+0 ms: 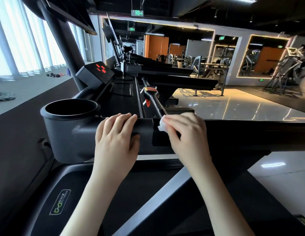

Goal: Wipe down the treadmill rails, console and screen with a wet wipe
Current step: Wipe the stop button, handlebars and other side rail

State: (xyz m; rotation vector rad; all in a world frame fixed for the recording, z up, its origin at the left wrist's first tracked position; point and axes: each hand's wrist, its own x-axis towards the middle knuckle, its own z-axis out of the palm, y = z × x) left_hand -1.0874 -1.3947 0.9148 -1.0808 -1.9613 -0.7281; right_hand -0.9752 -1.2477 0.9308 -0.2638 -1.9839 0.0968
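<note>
Two hands lie on one black handrail [145,128]. The left hand [116,133] curls around it, thumb below. The right hand [185,132] holds one white wet wipe [161,124] against the rail, the wipe mostly hidden under curled fingers. Farther stand one cup holder [63,130] and one console [95,72]; its red signs are unreadable.

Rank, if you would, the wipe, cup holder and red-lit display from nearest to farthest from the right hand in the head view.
1. The wipe, pinched by the right hand.
2. The cup holder, to its left.
3. The red-lit display, upper left, behind.
</note>
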